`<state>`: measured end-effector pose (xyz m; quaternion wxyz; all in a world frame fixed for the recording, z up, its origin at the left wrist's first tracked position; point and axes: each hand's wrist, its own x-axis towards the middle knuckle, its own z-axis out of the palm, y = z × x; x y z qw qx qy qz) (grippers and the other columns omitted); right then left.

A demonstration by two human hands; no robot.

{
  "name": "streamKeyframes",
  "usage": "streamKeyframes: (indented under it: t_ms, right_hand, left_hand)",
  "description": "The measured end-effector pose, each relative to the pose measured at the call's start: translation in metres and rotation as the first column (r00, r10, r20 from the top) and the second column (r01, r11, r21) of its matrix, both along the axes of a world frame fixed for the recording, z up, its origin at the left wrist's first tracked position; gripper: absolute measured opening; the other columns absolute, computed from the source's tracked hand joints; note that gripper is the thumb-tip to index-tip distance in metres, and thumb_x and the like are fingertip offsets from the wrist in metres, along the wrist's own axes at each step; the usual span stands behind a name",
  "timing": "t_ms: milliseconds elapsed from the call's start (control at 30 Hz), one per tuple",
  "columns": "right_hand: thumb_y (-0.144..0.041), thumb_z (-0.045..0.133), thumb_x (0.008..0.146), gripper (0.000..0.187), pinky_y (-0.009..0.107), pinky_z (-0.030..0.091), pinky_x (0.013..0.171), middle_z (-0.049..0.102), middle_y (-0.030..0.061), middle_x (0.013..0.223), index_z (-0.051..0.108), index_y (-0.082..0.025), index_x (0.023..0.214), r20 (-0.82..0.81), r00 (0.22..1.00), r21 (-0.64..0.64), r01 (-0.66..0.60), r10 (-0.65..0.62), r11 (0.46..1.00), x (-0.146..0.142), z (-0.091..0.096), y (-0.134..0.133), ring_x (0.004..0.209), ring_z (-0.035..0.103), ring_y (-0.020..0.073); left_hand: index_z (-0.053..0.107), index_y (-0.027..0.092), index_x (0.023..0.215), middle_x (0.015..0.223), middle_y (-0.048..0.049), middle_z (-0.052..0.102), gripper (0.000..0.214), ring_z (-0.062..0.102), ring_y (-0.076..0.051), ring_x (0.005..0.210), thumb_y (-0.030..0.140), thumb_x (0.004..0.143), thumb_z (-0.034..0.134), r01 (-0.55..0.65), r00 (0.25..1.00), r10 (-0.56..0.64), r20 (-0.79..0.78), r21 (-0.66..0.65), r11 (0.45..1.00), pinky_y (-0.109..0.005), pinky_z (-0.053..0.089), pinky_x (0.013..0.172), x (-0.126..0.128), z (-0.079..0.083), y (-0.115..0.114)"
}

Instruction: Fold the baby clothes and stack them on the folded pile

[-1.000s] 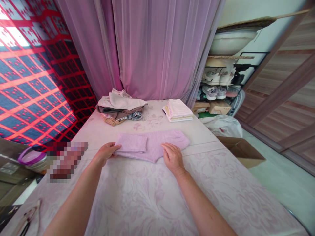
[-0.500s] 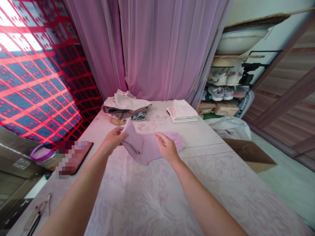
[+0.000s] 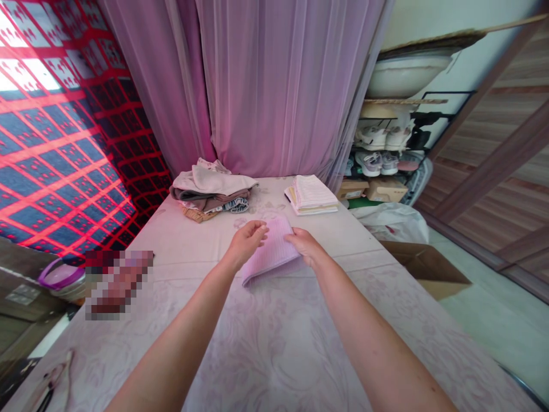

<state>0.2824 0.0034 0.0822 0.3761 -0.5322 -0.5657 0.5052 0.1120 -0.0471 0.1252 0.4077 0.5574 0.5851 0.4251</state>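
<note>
On a floral-covered table [image 3: 274, 355], near the middle, toward the far edge: a folded lilac knit garment [image 3: 271, 252] between both hands. Left hand [image 3: 247, 242] loosely curled, empty, just beside its upper edge; right hand [image 3: 306, 246] over its right edge, grip unclear.

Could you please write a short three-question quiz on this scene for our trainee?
1. True or false: the right hand touches the folded lilac cloth.
2. What stands on the rack beyond the right side of the table? A) sneakers B) saucepans C) books
3. Which hand is nearer the pile of folded clothes?

Key: 1. True. 2. A. 3. The left hand.
</note>
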Motion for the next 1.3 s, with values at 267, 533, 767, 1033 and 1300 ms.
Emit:
streamKeyframes:
  t_ms: [267,533,767,1033,1300]
  right_hand:
    - [-0.017,0.06,0.065,0.042,0.029,0.048,0.07,0.073,0.0019,0.085,0.066,-0.021,0.106,0.208,0.959,0.22,0.148,-0.195,0.964,0.036,-0.041,0.017,0.075,0.063,0.0194]
    - [-0.018,0.054,0.079,0.043,0.032,0.047,0.078,0.067,0.0099,0.104,0.062,-0.023,0.121,0.533,0.704,0.65,0.015,-0.469,0.76,0.037,-0.056,0.004,0.089,0.063,0.0227]
    - [-0.02,0.05,0.083,0.034,0.036,0.047,0.082,0.067,0.0079,0.112,0.069,-0.026,0.11,0.508,0.656,0.726,0.024,-0.559,0.687,0.036,-0.082,-0.002,0.095,0.06,0.0231]
    - [-0.031,0.047,0.084,0.033,0.035,0.05,0.091,0.071,0.0041,0.107,0.072,-0.025,0.104,0.258,0.857,0.641,0.194,-0.447,0.743,0.047,-0.088,0.003,0.099,0.063,0.0195]
    - [-0.045,0.047,0.083,0.043,0.042,0.047,0.095,0.072,0.0109,0.107,0.072,-0.017,0.103,-0.061,0.864,0.414,0.478,-0.5,0.775,0.064,-0.087,-0.006,0.102,0.064,0.0238]
  left_hand:
    - [0.042,0.016,0.142,0.154,-0.0131,0.032,0.054,0.023,-0.03,0.144,0.041,0.095,0.04,0.186,0.642,-0.065,-0.764,0.072,0.98,-0.051,0.022,0.115,-0.005,-0.069,-0.016]
    - [0.03,0.016,0.149,0.157,-0.0123,0.024,0.062,0.017,-0.03,0.145,0.048,0.096,0.033,0.196,0.497,-0.105,-0.861,-0.006,0.981,-0.052,0.018,0.116,0.016,-0.082,-0.021]
    - [0.03,0.018,0.149,0.157,-0.0122,0.024,0.063,0.019,-0.031,0.145,0.049,0.095,0.036,0.164,0.485,-0.092,-0.87,-0.013,0.986,-0.052,0.019,0.115,0.023,-0.085,-0.023]
    - [0.032,0.021,0.148,0.157,-0.0123,0.025,0.06,0.021,-0.031,0.144,0.051,0.096,0.029,0.177,0.517,-0.163,-0.84,-0.082,0.981,-0.057,0.02,0.112,0.018,-0.073,-0.017]
    - [0.043,0.022,0.14,0.149,-0.0129,0.04,0.062,0.032,-0.032,0.138,0.05,0.086,0.054,0.363,0.444,-0.106,-0.89,0.071,0.929,-0.051,0.023,0.113,0.039,-0.07,-0.031]
